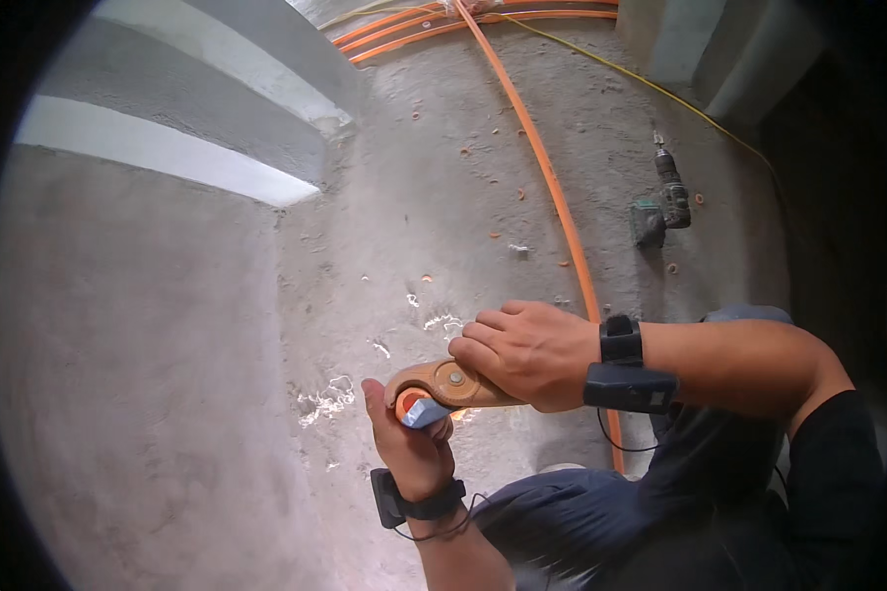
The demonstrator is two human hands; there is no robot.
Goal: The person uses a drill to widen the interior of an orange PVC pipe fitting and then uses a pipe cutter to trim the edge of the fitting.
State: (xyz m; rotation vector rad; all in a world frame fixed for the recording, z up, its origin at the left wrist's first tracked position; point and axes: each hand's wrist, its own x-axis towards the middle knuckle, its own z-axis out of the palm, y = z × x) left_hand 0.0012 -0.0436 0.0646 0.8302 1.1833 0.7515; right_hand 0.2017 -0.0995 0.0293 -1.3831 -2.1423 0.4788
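Observation:
My right hand (532, 353) is closed around the handle of a tan-brown pipe cutter (451, 378) with a round pivot. The cutter's curved jaw hooks around the end of a short orange pipe (410, 401), close to my left hand. A pale blue-grey flat part, which looks like the blade, lies across the pipe's opening. My left hand (411, 448) is wrapped around the pipe from below, thumb up along the jaw's left side. Most of the pipe and the left fingers are hidden behind the palm and the cutter.
A long orange pipe (537, 148) runs along the rough concrete floor (414, 187), passing under my right arm. A cordless drill (672, 197) lies at the right, near a yellow cable (650, 86). Orange offcuts and white shavings (327, 402) are scattered about. Concrete walls (168, 163) stand at the left.

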